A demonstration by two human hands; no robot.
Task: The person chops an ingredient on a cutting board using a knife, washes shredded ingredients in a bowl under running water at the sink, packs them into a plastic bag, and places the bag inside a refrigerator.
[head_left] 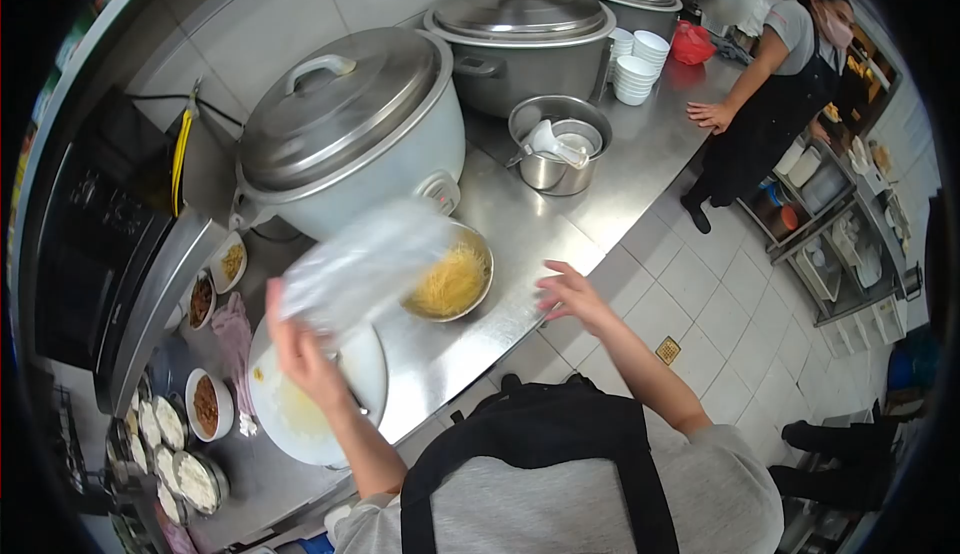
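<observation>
My left hand (pixel 305 359) grips a clear plastic bag (pixel 365 264), which is blurred by motion. The bag spreads above the counter and hides part of a metal bowl (pixel 484 292) holding thin yellow strands (pixel 452 282). Below my left hand lies a round white board (pixel 372 374) with a yellowish wet patch; a handle-like dark piece near its edge is too covered to name. My right hand (pixel 572 296) hovers over the counter's front edge, fingers apart and curved, with nothing in it.
Behind the bowl stands a large rice cooker (pixel 350 124), with more lidded cookers (pixel 525 39) beyond. A steel pot (pixel 560 154) holds ladles. White bowls (pixel 636 69) are stacked farther along. Small food dishes (pixel 208 404) sit at left. A person (pixel 775 84) leans on the counter's far end.
</observation>
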